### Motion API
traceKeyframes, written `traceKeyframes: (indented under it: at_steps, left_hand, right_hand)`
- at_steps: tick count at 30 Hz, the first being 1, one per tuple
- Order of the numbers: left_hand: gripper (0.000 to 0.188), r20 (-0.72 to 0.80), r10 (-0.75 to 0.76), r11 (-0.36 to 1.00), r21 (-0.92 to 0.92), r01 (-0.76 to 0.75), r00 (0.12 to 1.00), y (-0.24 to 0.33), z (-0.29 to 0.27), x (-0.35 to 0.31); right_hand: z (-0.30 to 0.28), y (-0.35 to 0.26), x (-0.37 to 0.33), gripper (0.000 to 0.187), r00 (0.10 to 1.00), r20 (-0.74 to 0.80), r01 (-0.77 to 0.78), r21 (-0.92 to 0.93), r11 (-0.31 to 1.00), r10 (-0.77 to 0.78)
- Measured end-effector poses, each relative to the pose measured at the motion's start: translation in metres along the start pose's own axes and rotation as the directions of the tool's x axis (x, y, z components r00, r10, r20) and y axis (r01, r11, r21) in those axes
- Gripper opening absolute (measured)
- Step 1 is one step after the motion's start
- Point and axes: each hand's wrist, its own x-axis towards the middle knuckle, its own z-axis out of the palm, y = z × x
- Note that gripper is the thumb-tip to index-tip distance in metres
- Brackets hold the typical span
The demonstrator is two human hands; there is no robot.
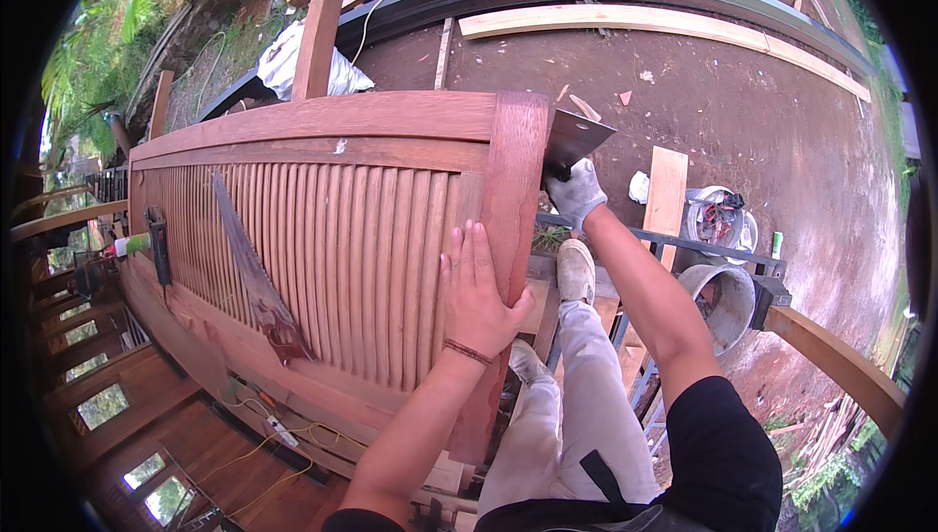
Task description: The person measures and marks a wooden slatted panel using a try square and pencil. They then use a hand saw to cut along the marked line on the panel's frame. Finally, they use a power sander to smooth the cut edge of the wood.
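Note:
A reddish wooden panel [332,117] with a row of slats inside its frame lies before me. My left hand [484,288] rests flat on its right end, fingers stretched over the slats and the end rail. Beyond that rail, my right hand [578,197] in a light grey work glove is closed round the dark handle of a tool with a wide, flat metal blade [581,134]. It looks like a hand saw seen foreshortened; part of it is hidden by the rail and glove. Another hand saw [249,263], with a brown handle, lies across the slats.
A black and green tool [156,244] sits at the panel's left end. Buckets [718,302] stand to my right by a metal frame. Long timber planks [664,29] and dark beams lie on the dirt. A yellow cord [254,449] runs at lower left.

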Motion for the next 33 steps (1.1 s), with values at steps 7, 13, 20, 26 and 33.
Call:
traceKeyframes:
  at_steps: [7, 13, 20, 26, 33]
  left_hand:
    - [0.106, 0.016, -0.016, 1.0, 0.019, 0.015, 1.0, -0.003, -0.003, -0.002]
    - [0.101, -0.007, -0.046, 0.999, 0.019, 0.046, 0.999, -0.001, -0.006, -0.002]
    - [0.081, -0.207, -0.047, 0.994, -0.109, 0.025, 0.977, -0.004, -0.002, -0.017]
    - [0.056, -0.29, 0.15, 0.988, 0.011, -0.153, 0.945, -0.01, 0.012, -0.025]
    - [0.059, 0.112, 0.129, 0.989, -0.081, -0.12, 0.985, 0.0, 0.001, -0.012]
  right_hand:
    - [0.008, 0.023, 0.001, 0.019, 1.0, 0.029, -0.012, 0.022, 1.0, 0.011]
    - [-0.017, 0.011, -0.016, 0.013, 0.946, -0.037, -0.318, 0.082, 0.944, 0.322]
    - [-0.146, -0.047, -0.088, 0.019, 0.871, -0.214, -0.387, 0.252, 0.887, 0.441]
    - [-0.076, -0.218, -0.022, 0.026, 0.909, 0.269, -0.376, 0.205, 0.904, 0.317]
    - [0.122, -0.2, 0.01, 0.025, 0.491, 0.768, -0.596, -0.048, 0.801, 0.412]
